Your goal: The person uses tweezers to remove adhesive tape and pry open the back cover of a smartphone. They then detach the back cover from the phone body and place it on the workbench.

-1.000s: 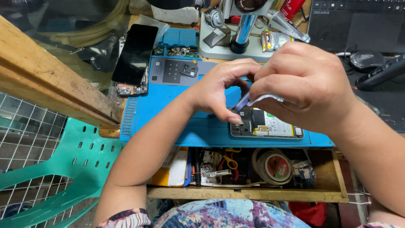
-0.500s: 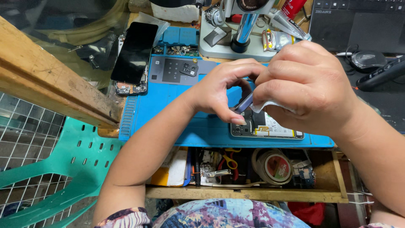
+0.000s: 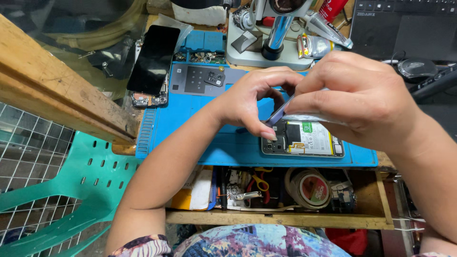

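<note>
Here, over a blue mat (image 3: 190,138), two bare hands work on an opened phone (image 3: 304,139) that lies face down near the mat's front edge, its back cover already off and its battery (image 3: 312,137) and board exposed. The left hand (image 3: 250,102) curls down with its fingers narrowed, one fingertip pressing just beside the phone's top corner and touching a thin lilac strip (image 3: 277,115). The right hand (image 3: 354,97) is closed in a pinch on the upper end of that strip, holding it tilted above the phone; what the strip is cannot be told. By the look of it the disassembly is well along, with the shell open, while the battery and board remain seated in the frame. The battery carries a white rectangular label with a small green patch at its upper edge and a yellow band below. At the mat's far side lie a grey back cover (image 3: 202,80) and, just left of it, a dark screen (image 3: 153,59). A silver foil sachet (image 3: 309,45) rests on the microscope base (image 3: 266,54). In the open drawer below, a tan tape roll (image 3: 309,188) shows a red round label inside its core, beside yellow-handled scissors (image 3: 259,182).
</note>
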